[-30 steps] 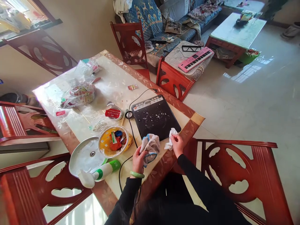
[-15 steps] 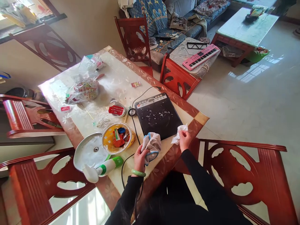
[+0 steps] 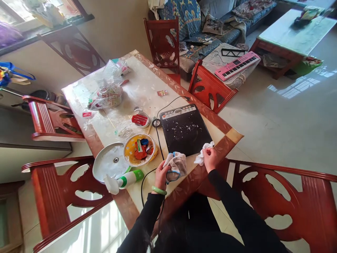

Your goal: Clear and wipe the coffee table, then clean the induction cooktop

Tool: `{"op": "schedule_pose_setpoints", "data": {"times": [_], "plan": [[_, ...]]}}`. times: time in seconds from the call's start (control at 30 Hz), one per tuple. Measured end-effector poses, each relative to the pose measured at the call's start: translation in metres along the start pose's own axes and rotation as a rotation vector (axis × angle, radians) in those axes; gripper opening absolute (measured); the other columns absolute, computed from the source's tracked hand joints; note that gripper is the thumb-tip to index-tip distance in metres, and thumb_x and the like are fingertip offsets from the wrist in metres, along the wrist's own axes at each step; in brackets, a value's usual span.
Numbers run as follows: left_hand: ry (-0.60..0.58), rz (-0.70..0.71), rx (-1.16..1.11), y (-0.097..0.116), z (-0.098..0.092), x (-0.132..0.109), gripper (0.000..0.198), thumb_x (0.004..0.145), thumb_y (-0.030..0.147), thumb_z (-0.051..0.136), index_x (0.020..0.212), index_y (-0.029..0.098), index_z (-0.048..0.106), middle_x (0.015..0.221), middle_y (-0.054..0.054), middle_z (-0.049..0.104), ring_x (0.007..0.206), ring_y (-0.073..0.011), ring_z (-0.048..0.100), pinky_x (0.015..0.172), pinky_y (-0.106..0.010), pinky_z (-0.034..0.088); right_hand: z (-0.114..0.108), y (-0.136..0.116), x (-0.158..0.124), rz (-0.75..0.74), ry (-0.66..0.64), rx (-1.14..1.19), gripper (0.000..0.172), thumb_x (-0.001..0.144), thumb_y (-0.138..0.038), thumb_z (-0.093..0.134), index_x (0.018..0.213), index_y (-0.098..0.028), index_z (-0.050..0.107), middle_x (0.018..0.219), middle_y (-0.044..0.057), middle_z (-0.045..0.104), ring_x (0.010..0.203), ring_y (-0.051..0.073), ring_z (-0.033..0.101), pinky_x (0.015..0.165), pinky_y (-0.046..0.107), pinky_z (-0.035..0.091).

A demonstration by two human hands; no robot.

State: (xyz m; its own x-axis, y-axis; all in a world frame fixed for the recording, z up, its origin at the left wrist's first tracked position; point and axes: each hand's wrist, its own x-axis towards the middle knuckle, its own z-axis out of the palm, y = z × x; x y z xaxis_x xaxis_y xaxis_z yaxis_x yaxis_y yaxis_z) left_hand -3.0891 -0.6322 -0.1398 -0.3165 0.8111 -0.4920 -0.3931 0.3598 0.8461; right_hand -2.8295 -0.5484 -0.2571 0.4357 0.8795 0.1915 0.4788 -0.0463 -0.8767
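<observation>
My left hand [image 3: 160, 174], with a green bangle at the wrist, is closed on a folded beige cloth [image 3: 177, 164] with blue edging. It holds the cloth near the front edge of a black induction cooker [image 3: 185, 131]. White foam spots and drops lie on the cooker's top. At the cooker's near right corner, my right hand [image 3: 210, 159] pinches a crumpled white tissue [image 3: 201, 157]. A white and green spray bottle [image 3: 129, 178] lies on its side left of my left hand, against a round metal lid [image 3: 105, 163].
A yellow bowl of wrappers [image 3: 129, 160], a roll of tape [image 3: 156, 123] and a plastic bag of packets [image 3: 109, 96] are on the table [image 3: 147, 73]. The black power cord [image 3: 159, 140] runs beside the cooker. Wooden chairs [image 3: 283, 189] surround the table.
The view has swung a little to the left, so everything sits further right in the picture. Both hands keep hold of the cloth and the tissue, almost in the same places.
</observation>
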Motion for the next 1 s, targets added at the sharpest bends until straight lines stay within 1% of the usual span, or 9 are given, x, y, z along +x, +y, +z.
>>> {"op": "schedule_pose_setpoints", "data": {"times": [0.13, 0.23, 0.33, 0.43, 0.53, 0.67, 0.73, 0.93, 1.0], "plan": [[0.015, 0.097, 0.068, 0.005, -0.021, -0.001, 0.033, 0.057, 0.032, 0.083, 0.085, 0.015, 0.077, 0.073, 0.001, 0.068, 0.067, -0.0138, 0.057, 0.065, -0.023, 0.045, 0.013, -0.032, -0.006, -0.201, -0.289, 0.026, 0.029, 0.096, -0.047, 0.063, 0.080, -0.024, 0.070, 0.086, 0.005, 0.068, 0.075, 0.021, 0.064, 0.075, 0.034, 0.055], [0.007, 0.191, 0.163, 0.012, -0.031, -0.007, 0.030, 0.063, 0.029, 0.078, 0.090, 0.017, 0.076, 0.078, 0.000, 0.069, 0.071, -0.0146, 0.057, 0.068, -0.024, 0.045, 0.015, -0.047, 0.006, -0.348, -0.334, 0.033, 0.020, 0.099, -0.034, 0.058, 0.092, -0.024, 0.075, 0.108, 0.010, 0.070, 0.100, 0.025, 0.068, 0.092, 0.040, 0.057], [0.068, 0.291, 0.186, 0.018, -0.036, -0.012, 0.031, 0.064, 0.025, 0.073, 0.094, 0.018, 0.074, 0.083, 0.000, 0.069, 0.076, -0.0169, 0.058, 0.075, -0.027, 0.048, 0.016, -0.047, 0.011, -0.535, -0.530, 0.035, 0.025, 0.100, -0.024, 0.053, 0.099, -0.026, 0.078, 0.120, 0.009, 0.073, 0.116, 0.027, 0.066, 0.106, 0.048, 0.054], [0.204, 0.357, 0.181, 0.020, -0.041, -0.016, 0.035, 0.061, 0.022, 0.072, 0.095, 0.020, 0.074, 0.091, -0.003, 0.070, 0.087, -0.0219, 0.062, 0.084, -0.030, 0.051, 0.031, -0.048, -0.002, -0.667, -0.715, 0.054, 0.027, 0.100, -0.020, 0.053, 0.100, -0.029, 0.079, 0.116, 0.006, 0.075, 0.114, 0.026, 0.067, 0.105, 0.049, 0.055], [0.282, 0.360, 0.164, 0.018, -0.045, -0.018, 0.036, 0.060, 0.022, 0.072, 0.096, 0.021, 0.075, 0.098, -0.005, 0.071, 0.098, -0.0259, 0.064, 0.089, -0.032, 0.051, 0.067, -0.066, -0.013, -0.751, -0.845, 0.038, 0.025, 0.102, -0.022, 0.056, 0.099, -0.029, 0.080, 0.107, 0.006, 0.074, 0.104, 0.024, 0.067, 0.095, 0.042, 0.057], [0.295, 0.343, 0.164, 0.011, -0.049, -0.020, 0.035, 0.062, 0.024, 0.071, 0.096, 0.021, 0.074, 0.096, -0.005, 0.071, 0.099, -0.0269, 0.064, 0.089, -0.033, 0.051, 0.125, -0.102, -0.006, -0.738, -0.802, -0.054, 0.020, 0.101, -0.025, 0.062, 0.092, -0.027, 0.080, 0.092, 0.005, 0.066, 0.089, 0.021, 0.062, 0.083, 0.034, 0.054], [0.298, 0.344, 0.164, 0.008, -0.052, -0.021, 0.034, 0.062, 0.024, 0.071, 0.096, 0.021, 0.074, 0.094, -0.005, 0.070, 0.096, -0.0261, 0.064, 0.088, -0.032, 0.051, 0.138, -0.110, -0.003, -0.710, -0.750, -0.114, 0.019, 0.100, -0.024, 0.064, 0.089, -0.026, 0.079, 0.090, 0.005, 0.063, 0.086, 0.020, 0.060, 0.081, 0.032, 0.052], [0.265, 0.407, 0.195, -0.004, -0.057, -0.023, 0.030, 0.066, 0.024, 0.066, 0.095, 0.020, 0.073, 0.091, -0.003, 0.069, 0.088, -0.0222, 0.064, 0.085, -0.032, 0.051, 0.115, -0.094, -0.015, -0.895, -0.856, -0.257, 0.015, 0.102, -0.021, 0.064, 0.094, -0.023, 0.076, 0.092, 0.006, 0.062, 0.091, 0.021, 0.058, 0.081, 0.031, 0.049], [0.236, 0.424, 0.206, -0.009, -0.056, -0.024, 0.029, 0.067, 0.022, 0.063, 0.095, 0.020, 0.073, 0.092, -0.003, 0.070, 0.089, -0.0217, 0.064, 0.085, -0.032, 0.051, 0.119, -0.099, -0.007, -0.913, -0.865, -0.297, 0.015, 0.102, -0.022, 0.064, 0.094, -0.023, 0.076, 0.093, 0.006, 0.062, 0.091, 0.021, 0.057, 0.081, 0.032, 0.049]]}}
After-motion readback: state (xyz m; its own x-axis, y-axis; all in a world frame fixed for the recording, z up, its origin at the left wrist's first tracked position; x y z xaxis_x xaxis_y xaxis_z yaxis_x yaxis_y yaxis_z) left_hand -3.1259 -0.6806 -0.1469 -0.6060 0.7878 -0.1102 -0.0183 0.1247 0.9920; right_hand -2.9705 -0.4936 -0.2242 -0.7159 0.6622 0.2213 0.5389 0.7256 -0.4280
